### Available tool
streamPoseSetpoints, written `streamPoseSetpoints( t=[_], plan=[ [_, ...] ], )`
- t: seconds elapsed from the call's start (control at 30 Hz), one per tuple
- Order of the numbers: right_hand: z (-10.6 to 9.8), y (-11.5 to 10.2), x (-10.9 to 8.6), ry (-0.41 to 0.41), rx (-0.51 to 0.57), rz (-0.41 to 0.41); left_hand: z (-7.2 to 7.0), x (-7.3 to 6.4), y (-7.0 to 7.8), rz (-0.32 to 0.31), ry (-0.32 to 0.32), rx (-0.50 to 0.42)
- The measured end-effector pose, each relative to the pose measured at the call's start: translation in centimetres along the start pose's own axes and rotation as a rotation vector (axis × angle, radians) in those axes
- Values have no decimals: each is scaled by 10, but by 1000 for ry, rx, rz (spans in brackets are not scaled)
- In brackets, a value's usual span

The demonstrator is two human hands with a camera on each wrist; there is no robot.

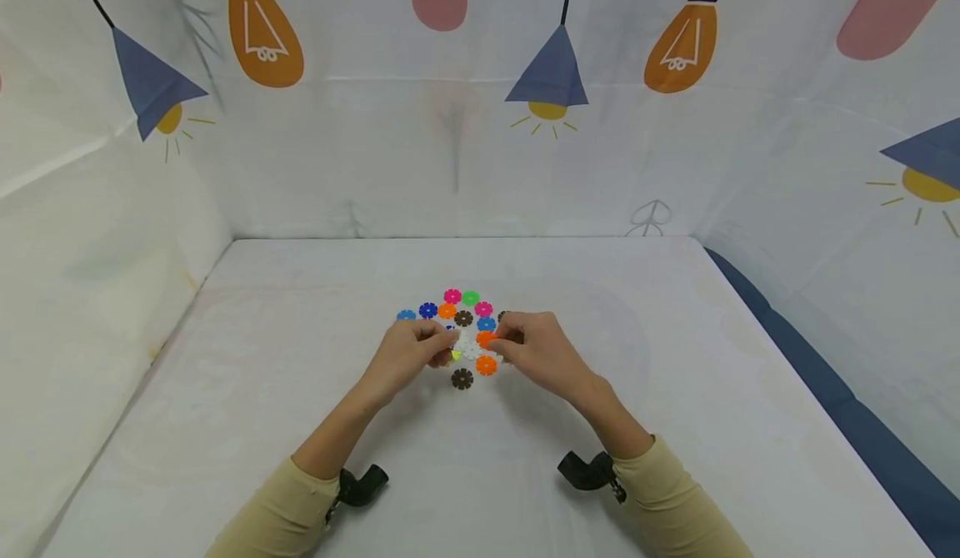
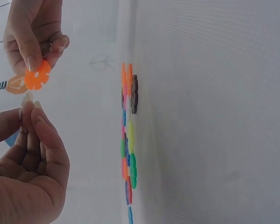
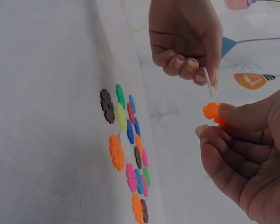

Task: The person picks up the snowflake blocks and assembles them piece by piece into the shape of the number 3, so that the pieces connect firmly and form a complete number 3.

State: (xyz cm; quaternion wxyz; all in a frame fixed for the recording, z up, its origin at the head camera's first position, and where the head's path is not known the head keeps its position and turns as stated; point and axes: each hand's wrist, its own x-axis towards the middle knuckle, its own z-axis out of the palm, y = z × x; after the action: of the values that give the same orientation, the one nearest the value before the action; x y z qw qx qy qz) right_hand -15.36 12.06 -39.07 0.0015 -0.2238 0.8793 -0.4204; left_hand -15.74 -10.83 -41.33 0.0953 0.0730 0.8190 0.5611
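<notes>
Above the tabletop (image 1: 225,408), both hands up, near each other. Right hand (image 1: 542,351): fingers pinching orange disc (image 2: 39,80), notched rim exposed. Left hand (image 1: 408,347): fingers pinching white disc (image 3: 207,78), seen edge-on. Held discs just beside each other; can't tell if touching. Below: loose discs (image 1: 463,319) in mixed colors lying flat, brown disc (image 1: 462,379) closest to the person.
</notes>
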Motion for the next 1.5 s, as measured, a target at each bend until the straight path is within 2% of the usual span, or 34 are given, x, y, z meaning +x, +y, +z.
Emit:
streamPoseSetpoints(
  t=[0.27, 0.73, 0.97, 1.5],
  plan=[
    [4, -3, 0, -6, -35, -65, 0, 1, 0, 24, -4, -23],
    [8, -6, -1, 2, -53, -76, 1, 2, 1, 10, -1, -26],
    [11, -6, -2, 27, -77, -128, 1, -1, 3, 30, -12, -43],
    [16, -7, -3, 67, -132, -201, 1, 0, 3, 24, -22, -73]
  ],
)
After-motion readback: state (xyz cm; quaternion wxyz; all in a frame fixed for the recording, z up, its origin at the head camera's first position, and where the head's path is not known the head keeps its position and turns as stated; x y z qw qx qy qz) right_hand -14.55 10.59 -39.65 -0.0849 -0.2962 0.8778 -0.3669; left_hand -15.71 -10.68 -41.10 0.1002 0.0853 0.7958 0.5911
